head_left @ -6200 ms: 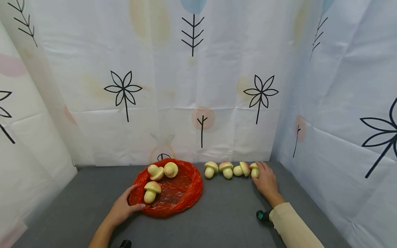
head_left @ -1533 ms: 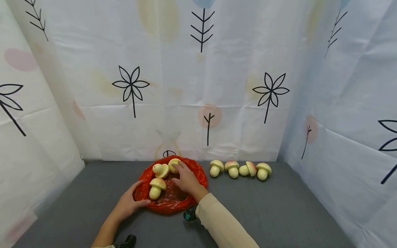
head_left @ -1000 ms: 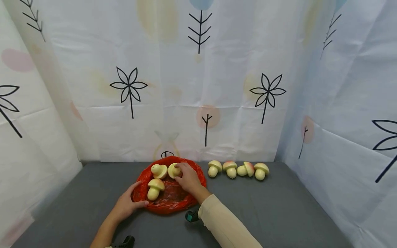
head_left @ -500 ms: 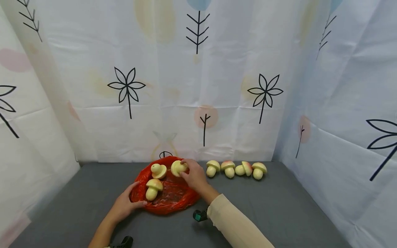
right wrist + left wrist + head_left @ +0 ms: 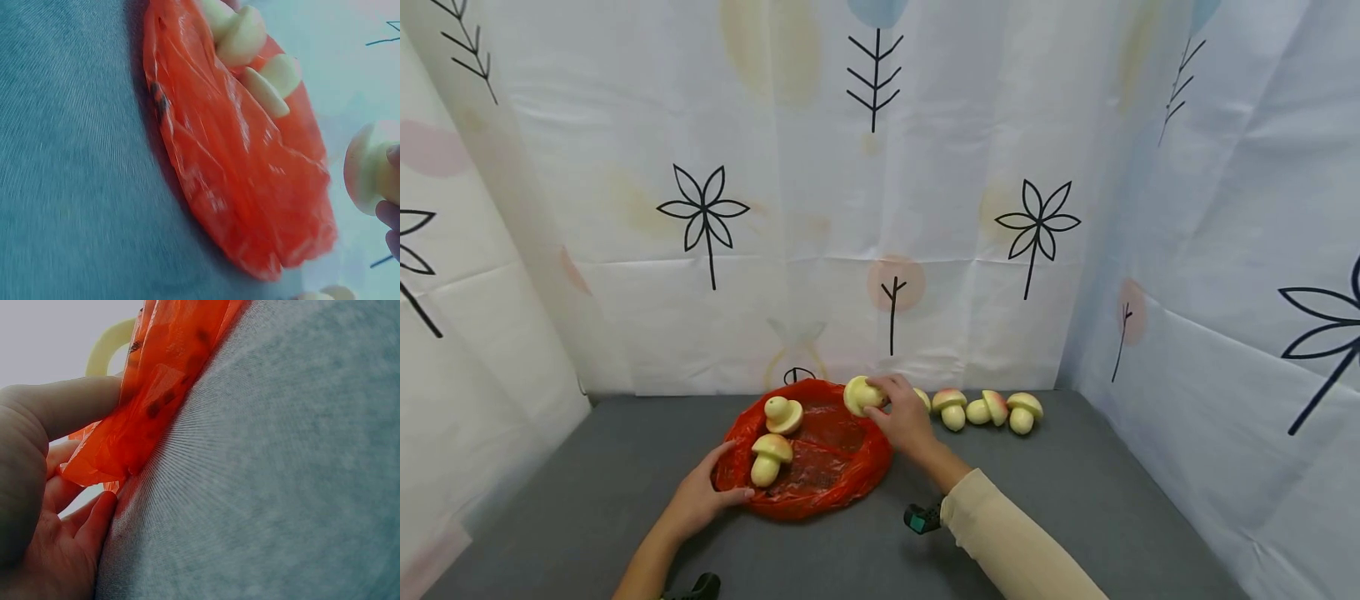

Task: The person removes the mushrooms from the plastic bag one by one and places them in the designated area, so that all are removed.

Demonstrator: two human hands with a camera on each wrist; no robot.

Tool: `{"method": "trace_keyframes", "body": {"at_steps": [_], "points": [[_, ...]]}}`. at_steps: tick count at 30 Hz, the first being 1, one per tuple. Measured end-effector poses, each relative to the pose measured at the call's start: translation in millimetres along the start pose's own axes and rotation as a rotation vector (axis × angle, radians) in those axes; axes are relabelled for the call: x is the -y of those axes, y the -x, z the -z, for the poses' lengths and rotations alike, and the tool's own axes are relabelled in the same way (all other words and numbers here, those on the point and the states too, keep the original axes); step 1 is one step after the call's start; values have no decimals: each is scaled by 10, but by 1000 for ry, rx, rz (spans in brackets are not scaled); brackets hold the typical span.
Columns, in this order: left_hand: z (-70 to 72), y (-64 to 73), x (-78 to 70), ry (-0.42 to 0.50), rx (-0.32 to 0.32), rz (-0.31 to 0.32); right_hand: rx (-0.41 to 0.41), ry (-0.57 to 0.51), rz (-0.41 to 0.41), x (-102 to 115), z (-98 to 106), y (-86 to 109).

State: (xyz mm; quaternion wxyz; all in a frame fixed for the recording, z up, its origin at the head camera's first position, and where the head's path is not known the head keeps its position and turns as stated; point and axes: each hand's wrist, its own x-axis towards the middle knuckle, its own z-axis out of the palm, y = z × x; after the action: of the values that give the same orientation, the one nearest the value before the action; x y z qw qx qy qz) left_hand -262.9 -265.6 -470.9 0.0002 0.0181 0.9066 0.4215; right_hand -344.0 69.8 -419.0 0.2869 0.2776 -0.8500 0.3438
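Note:
Pinched in my right hand [image 5: 908,419] is a pale yellow toy mushroom [image 5: 855,396], raised over the back right rim of a red plastic bag [image 5: 868,462]. The right wrist view also shows this toy mushroom [image 5: 362,169] at its right edge. Two more toy mushrooms lie inside the bag: one tipped with its stem up [image 5: 784,415], one with its cap toward the back [image 5: 767,460]. My left hand [image 5: 698,497] rests against the bag's left side, thumb and fingers spread apart; in the left wrist view the thumb touches the red plastic [image 5: 159,394].
To the right of the bag runs a row of toy mushrooms [image 5: 951,410] along the back of the grey table [image 5: 1000,500]; my right hand partly covers the leftmost one. Patterned white cloth [image 5: 820,317] hangs behind and at both sides.
My right hand has picked up a toy mushroom from inside the bag and lifted it up and to the right. Earlier it released one at the row's right end. The left hand stays put.

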Motion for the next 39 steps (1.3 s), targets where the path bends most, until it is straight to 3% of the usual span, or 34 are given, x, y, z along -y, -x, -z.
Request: {"method": "trace_keyframes", "body": {"at_steps": [8,14,25,31,39], "points": [[-7,2,-3,4,-3,10,-52,-65,0,-112,282,76],[-6,-13,23,10,-5,10,-97,-47,-31,-230,447,139],[10,4,-2,-7,-1,-4,-152,-33,-151,-453,786,329],[55,35,6,-1,7,16,-155,-64,-269,-577,966,431],[51,17,-64,-10,29,12,-258,-99,-413,-773,1266,593]]}}
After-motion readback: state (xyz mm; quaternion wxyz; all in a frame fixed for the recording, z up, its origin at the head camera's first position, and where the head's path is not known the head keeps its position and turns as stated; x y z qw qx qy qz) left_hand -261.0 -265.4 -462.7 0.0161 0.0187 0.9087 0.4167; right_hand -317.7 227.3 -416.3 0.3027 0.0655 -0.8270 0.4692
